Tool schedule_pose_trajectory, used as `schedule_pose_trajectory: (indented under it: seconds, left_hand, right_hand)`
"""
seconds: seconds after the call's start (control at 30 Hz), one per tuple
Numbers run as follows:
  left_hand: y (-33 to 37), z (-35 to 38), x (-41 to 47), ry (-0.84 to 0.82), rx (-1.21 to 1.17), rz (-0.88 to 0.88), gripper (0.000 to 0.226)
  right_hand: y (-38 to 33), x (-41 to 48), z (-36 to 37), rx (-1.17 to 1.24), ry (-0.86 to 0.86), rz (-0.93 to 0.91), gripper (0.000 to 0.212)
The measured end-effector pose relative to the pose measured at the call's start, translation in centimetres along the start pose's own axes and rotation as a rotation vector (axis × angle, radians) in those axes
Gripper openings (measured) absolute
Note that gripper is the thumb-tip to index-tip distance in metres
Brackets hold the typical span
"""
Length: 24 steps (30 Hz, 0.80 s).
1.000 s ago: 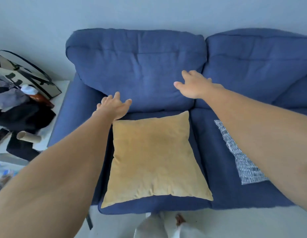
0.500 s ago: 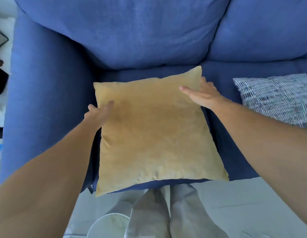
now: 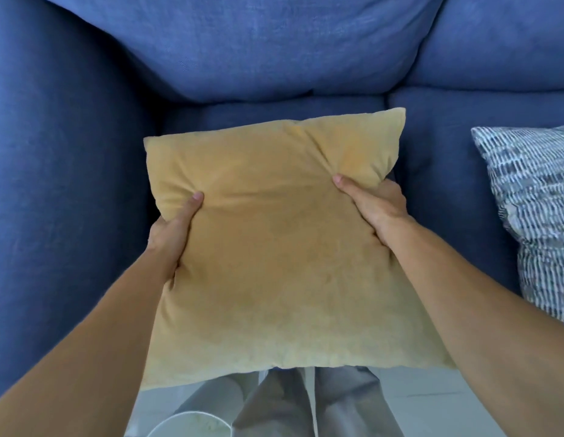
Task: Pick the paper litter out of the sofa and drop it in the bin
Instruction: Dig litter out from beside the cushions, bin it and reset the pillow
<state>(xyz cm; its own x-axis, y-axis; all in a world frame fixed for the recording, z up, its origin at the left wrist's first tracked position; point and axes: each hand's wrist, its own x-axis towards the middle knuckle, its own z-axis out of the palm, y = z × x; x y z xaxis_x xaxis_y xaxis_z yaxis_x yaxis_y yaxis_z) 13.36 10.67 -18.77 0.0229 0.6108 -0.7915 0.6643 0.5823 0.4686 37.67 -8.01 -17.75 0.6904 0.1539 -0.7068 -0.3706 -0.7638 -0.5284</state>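
A yellow cushion [image 3: 274,247] lies over the left seat of the blue sofa [image 3: 69,184]. My left hand [image 3: 173,231] grips its left edge, thumb on top and fingers underneath. My right hand [image 3: 375,206] grips its right edge the same way, and the fabric puckers at both thumbs. No paper litter shows anywhere in view; the seat under the cushion is hidden. A round white rim [image 3: 192,422] at the bottom edge, by my legs, looks like a bin.
A blue-and-white patterned cushion [image 3: 536,216] rests on the right seat. The sofa's left armrest stands close beside the yellow cushion. My grey trouser legs [image 3: 306,405] and pale floor [image 3: 432,405] fill the bottom of the view.
Both hands came down from the sofa's backrest to the yellow cushion's sides and closed on it. The view has moved closer and lower, and the cushion now sits nearer to me.
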Motion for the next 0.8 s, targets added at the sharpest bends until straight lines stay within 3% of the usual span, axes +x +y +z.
schedule_pose_trajectory:
  seconds: [0.13, 0.37, 0.5, 0.67, 0.8]
  left_hand:
    - [0.8, 0.7, -0.7, 0.017, -0.048, 0.036, 0.082]
    - [5.0, -0.5, -2.2, 0.006, -0.116, 0.189, 0.065]
    - [9.2, -2.1, -3.2, -0.02, -0.16, 0.33, 0.054]
    - [14.1, -3.6, -3.6, -0.028, -0.218, 0.502, 0.032]
    - [16.6, -4.2, -2.8, -0.057, -0.273, 0.561, 0.049]
  right_hand:
    - [-0.2, 0.0, -0.7, 0.045, 0.015, -0.058, 0.06]
    - [-2.8, -1.4, -2.2, 0.125, 0.091, -0.203, 0.069]
    - [-6.5, -2.3, -3.5, 0.245, 0.134, -0.386, 0.059]
    - [-11.2, -2.5, -4.8, 0.364, 0.135, -0.564, 0.064]
    - [-13.4, -1.2, -5.5, 0.377, 0.086, -0.627, 0.066]
